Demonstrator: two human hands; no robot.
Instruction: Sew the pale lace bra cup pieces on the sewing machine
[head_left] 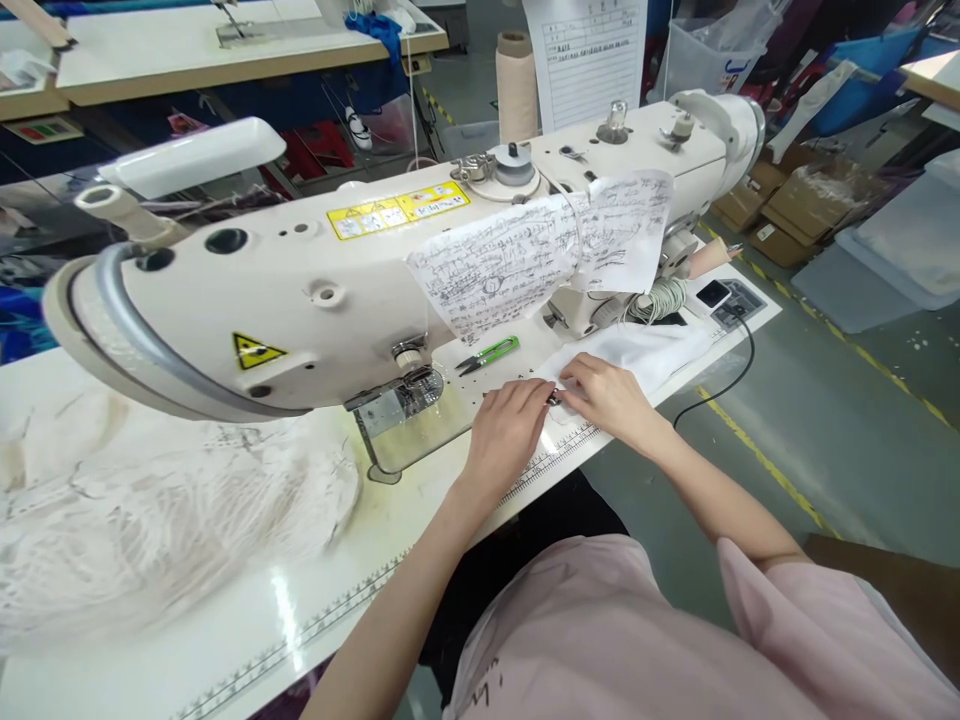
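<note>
My left hand (513, 432) and my right hand (611, 400) meet low over the sewing table's front edge, fingers bent and fingertips close together. Between the fingertips shows a small dark shiny metal piece (553, 398); its exact kind is too small to tell, and the fingers cover part of it. White fabric (645, 350) lies under and behind my right hand. Green-handled thread snips (489, 355) rest on the table just beyond my left hand, apart from it. Left of that hand is the needle area (409, 390) of the sewing machine (315, 270).
A handwritten paper (502, 270) is tied around the machine arm. A thread cone (516, 90) stands behind it. A heap of whitish lacy material (187, 510) covers the table's left side. At the right end lie a coil of pale cord (660, 300) and a cabled black device (712, 293).
</note>
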